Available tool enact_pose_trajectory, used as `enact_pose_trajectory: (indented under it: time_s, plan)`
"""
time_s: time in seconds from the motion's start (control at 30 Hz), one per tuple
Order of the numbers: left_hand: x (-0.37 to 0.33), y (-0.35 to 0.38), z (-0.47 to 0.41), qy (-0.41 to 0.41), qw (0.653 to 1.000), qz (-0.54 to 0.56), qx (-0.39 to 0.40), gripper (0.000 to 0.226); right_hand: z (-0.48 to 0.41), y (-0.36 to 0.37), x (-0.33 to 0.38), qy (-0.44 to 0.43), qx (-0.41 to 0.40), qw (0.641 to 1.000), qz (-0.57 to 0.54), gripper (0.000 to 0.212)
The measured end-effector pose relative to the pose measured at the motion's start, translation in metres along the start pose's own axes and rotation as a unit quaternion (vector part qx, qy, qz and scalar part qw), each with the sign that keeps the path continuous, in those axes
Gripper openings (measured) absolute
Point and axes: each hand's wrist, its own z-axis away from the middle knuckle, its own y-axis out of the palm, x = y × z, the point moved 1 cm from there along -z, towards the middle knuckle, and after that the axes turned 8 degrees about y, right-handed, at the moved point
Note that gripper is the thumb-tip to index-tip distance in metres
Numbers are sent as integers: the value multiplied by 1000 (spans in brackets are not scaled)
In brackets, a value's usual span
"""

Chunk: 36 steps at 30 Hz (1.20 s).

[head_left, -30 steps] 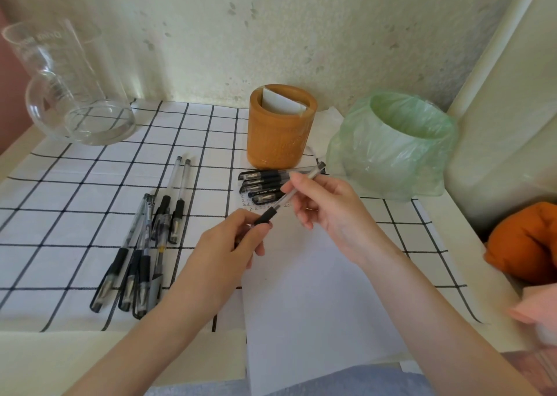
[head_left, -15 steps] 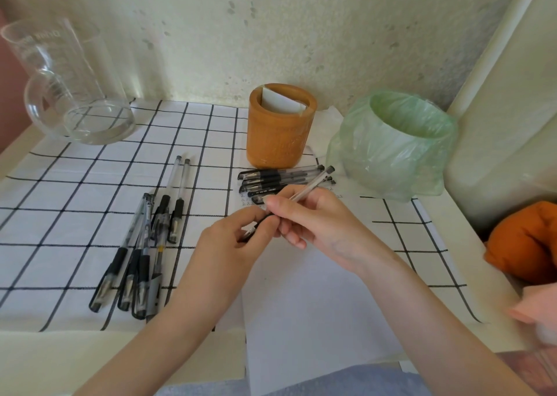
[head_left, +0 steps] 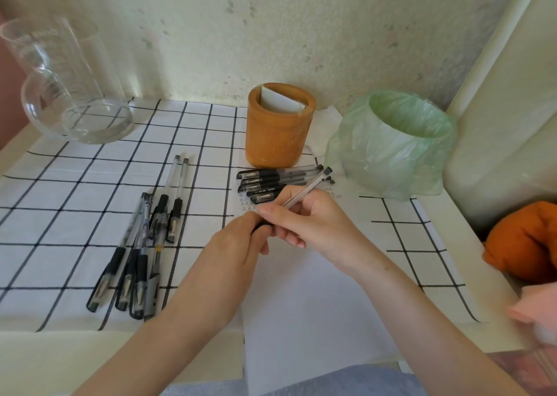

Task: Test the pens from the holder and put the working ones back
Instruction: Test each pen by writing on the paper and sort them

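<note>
Pen [head_left: 304,191] with a clear barrel is held in both hands above the paper [head_left: 301,311]. It is tilted, and its black end cap points far and right toward the bin [head_left: 391,154]. The right hand [head_left: 316,227] pinches the barrel between thumb and curled fingers. The left hand [head_left: 238,245] is closed round the pen's near, black end. Its fingers hide that end, so I cannot tell whether it is a cap or the grip. The two hands touch at the fingertips.

The holder [head_left: 278,136], an orange-brown cup, stands upright at the far edge of the paper with a white card [head_left: 280,104] inside it. Just near of the holder, a row of pens [head_left: 280,176] lies side by side on the paper, dark ends to the left. Small written marks [head_left: 244,203] show on the paper beside them.

On the checked cloth [head_left: 75,184] to the left, two pens [head_left: 177,190] lie parallel. A bunch of pens [head_left: 132,263] lies nearer, overlapping them. A glass jug [head_left: 60,88] stands far left. The bin, lined with a green bag, sits right of the holder. An orange bundle [head_left: 527,242] lies at the right edge.
</note>
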Motion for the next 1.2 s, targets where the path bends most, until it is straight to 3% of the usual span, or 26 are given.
enact_pose_trajectory:
  time_s: [0.2,0.4,0.53,0.6,0.67,0.8,0.87,1.0,1.2]
  plan:
    - [-7,-2,-1,27,999,-24,-18,21,1,2,3,5,-7,999,-31,26]
    - [-5,-5,-5,25,996,83,3,19,2,-5,5,0,-6,998,-55,25]
    - [-2,-5,-3,-35,996,77,10,41,-1,-12,4,0,-67,993,-99,24]
    - [0,-7,-1,-58,997,48,15,44,-3,-26,5,-9,-130,977,-166,17]
    - [5,-7,-1,-38,998,-37,23,31,-3,-43,7,-20,-170,964,-203,15]
    - [10,-2,3,42,968,-229,90,35,-9,-58,-3,-10,-219,963,-154,15]
    - [8,0,3,50,959,-252,123,44,-15,-57,-10,-2,-261,959,-107,12]
    - [11,1,2,40,947,-274,161,59,-25,-61,-23,-7,-321,945,-67,25]
    - [13,2,1,27,943,-279,179,60,-31,-69,-38,-13,-331,941,-71,25]
